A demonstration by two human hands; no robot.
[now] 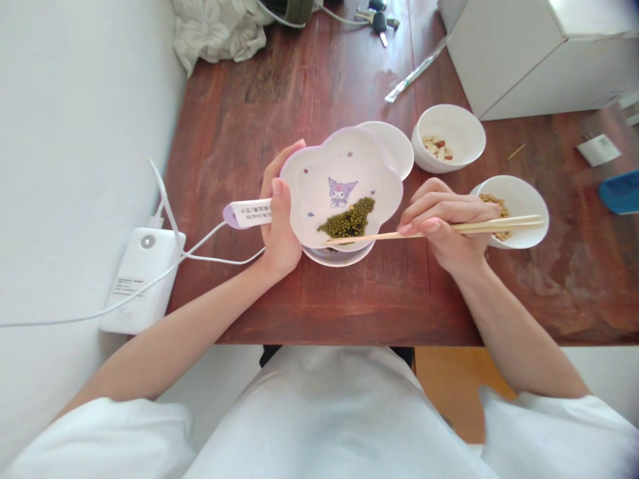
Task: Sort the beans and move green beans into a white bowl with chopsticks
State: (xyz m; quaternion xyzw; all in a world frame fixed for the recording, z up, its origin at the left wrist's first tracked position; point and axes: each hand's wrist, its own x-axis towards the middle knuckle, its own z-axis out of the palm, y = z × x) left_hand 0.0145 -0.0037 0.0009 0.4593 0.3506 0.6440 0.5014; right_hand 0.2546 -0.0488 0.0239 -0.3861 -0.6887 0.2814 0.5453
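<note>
My left hand [283, 219] grips a flower-shaped bowl [324, 153] with a purple rim and a cartoon figure, near its labelled handle. The bowl is tilted toward me, and green mung beans [352, 219] lie heaped along its lower side. In my right hand [446, 223] is a pair of chopsticks [514, 223]; their tips reach the lower edge of the beans. Beneath the held bowl, another purple-rimmed dish [344, 256] shows only in part, its contents mostly hidden. A white bowl [399, 148] stands partly covered behind.
At the right are a white bowl [469, 126] with nuts and a white bowl [534, 213] with yellowish beans. A white box [529, 60], keys [380, 23] and a clear wrapper [417, 70] lie farther back. A cabled power bank [142, 279] rests at the left wall.
</note>
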